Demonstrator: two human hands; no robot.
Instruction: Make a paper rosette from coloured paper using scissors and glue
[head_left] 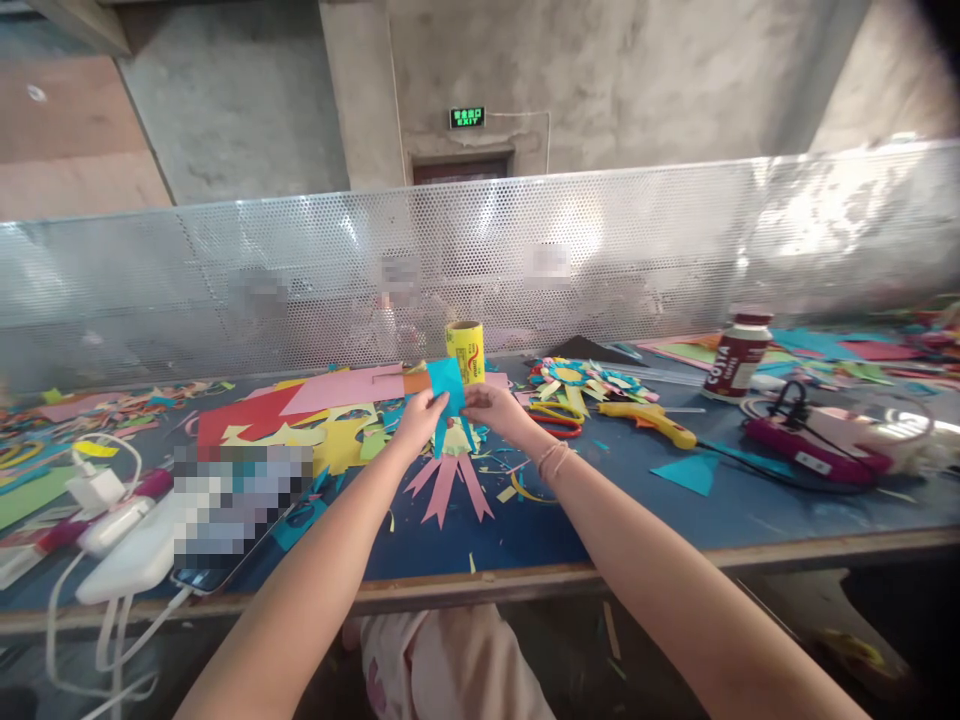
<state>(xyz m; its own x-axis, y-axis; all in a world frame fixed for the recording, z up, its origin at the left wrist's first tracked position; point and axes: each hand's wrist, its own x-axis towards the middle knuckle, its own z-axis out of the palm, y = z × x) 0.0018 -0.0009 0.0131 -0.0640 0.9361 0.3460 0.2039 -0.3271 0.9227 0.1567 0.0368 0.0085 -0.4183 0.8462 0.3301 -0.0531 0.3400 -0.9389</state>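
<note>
A small piece of blue paper (445, 382) is upright between my hands. My left hand (422, 422) pinches its lower left edge, while the fingers of my right hand (491, 408) close on its right edge. Just below, a paper rosette with pink paper tails (451, 488) lies on the table, partly hidden by my hands. Behind the blue paper stands a yellow cardboard tube (469, 345). Scissors (561, 420) with orange and yellow handles rest right of my right hand, and a yellow glue gun (651, 418) is farther right.
Paper scraps and a pink sheet (345, 388) cover much of the blue table (525, 540). A phone (232, 530) and white power bank (127, 575) with cables lie left. At right are a Costa bottle (739, 355) and purple power strip (814, 450). A perforated metal panel (315, 270) borders the back.
</note>
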